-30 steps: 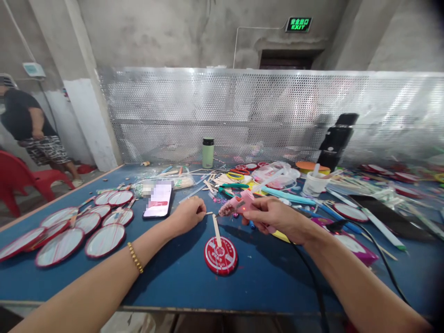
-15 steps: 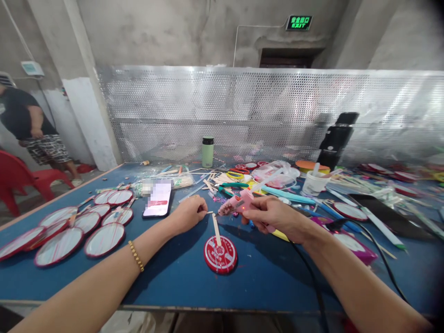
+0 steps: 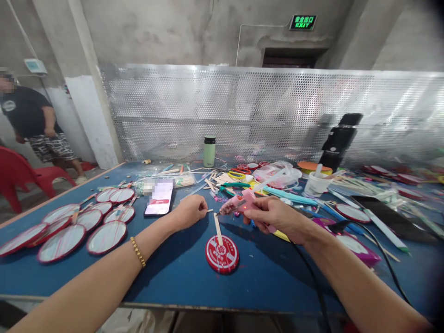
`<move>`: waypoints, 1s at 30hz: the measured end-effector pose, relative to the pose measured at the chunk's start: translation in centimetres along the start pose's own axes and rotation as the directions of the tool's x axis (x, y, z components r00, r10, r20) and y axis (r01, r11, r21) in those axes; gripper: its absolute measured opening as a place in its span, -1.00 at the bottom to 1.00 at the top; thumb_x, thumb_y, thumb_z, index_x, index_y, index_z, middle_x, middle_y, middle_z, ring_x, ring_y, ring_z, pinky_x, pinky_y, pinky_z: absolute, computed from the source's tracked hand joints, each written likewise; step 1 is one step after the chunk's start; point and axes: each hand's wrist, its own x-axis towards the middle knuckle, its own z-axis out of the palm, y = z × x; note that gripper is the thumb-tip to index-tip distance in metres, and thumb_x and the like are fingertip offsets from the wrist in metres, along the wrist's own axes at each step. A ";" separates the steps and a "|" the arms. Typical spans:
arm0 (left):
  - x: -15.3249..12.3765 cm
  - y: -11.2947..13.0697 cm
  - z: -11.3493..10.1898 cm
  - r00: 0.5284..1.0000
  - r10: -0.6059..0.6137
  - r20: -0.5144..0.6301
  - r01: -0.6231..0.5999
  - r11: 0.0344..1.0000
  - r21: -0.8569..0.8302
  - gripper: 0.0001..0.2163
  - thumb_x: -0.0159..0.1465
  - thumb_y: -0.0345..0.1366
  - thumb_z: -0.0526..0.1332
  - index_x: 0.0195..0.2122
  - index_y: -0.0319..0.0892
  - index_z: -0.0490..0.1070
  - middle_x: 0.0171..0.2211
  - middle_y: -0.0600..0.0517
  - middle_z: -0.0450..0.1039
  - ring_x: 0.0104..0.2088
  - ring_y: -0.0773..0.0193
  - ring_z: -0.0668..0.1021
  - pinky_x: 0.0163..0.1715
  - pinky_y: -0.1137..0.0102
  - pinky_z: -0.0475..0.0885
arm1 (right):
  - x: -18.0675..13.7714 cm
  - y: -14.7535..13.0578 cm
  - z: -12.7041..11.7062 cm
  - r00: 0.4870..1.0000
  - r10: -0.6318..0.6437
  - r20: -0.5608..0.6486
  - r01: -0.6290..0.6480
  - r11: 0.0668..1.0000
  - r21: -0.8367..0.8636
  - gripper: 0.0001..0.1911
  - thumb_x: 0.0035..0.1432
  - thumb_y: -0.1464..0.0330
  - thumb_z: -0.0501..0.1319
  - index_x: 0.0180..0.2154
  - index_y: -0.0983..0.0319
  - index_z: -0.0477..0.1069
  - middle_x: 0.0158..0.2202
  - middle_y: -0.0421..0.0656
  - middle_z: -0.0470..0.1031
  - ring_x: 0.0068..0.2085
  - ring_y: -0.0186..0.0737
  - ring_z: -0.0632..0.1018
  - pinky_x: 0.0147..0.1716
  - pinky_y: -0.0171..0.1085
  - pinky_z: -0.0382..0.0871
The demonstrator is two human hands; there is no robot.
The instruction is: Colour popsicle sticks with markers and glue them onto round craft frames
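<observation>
My right hand [image 3: 268, 213] is closed round a pink glue gun [image 3: 239, 202], whose nozzle points left, close to the upper end of a wooden stick [image 3: 218, 228]. That stick lies with its lower end on a round red lid-like disc [image 3: 222, 261] with white print, flat on the table. My left hand [image 3: 193, 210] pinches a short pale wooden stick [image 3: 210, 211], its free end sticking out to the right, just left of the first stick's top and apart from it. A cord trails down from the glue gun past my right wrist.
Several round white discs with red rims [image 3: 107, 237] lie at the left, near a phone [image 3: 159, 199]. Behind my hands are a green bottle [image 3: 209, 151], loose sticks, scissors [image 3: 236, 174] and a white cup [image 3: 316, 184]. A purple box [image 3: 357, 247] lies right. A person [image 3: 34, 115] stands far left.
The short stick in my left hand now sits slightly apart from the upright stick's top. The view has shifted a little; the person at the left has moved slightly.
</observation>
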 end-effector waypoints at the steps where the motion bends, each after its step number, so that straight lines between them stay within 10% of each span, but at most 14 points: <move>1: 0.0 0.0 -0.1 1.000 -0.003 0.000 0.003 1.000 -0.006 -0.89 0.12 -0.49 0.18 -0.48 -0.19 0.45 -0.51 0.07 0.48 -0.49 0.33 0.45 -0.48 0.46 0.23 | 0.0 0.0 0.0 1.000 0.001 -0.002 -0.001 1.000 -0.008 -0.54 0.11 0.00 0.27 -0.41 0.32 0.44 -0.64 -0.27 0.30 -0.63 -0.46 0.28 -0.65 -0.40 0.02; 30: -0.4 -0.5 -0.8 0.997 0.064 -0.045 -0.069 0.992 -0.109 -0.91 0.09 -0.42 0.14 -0.42 -0.17 0.42 -0.49 0.07 0.46 -0.49 0.35 0.39 -0.48 0.42 0.22 | 0.0 0.1 0.1 1.000 -0.012 -0.018 0.011 0.999 -0.042 -0.48 0.08 -0.08 0.25 -0.43 0.29 0.41 -0.64 -0.25 0.33 -0.63 -0.44 0.29 -0.65 -0.38 0.03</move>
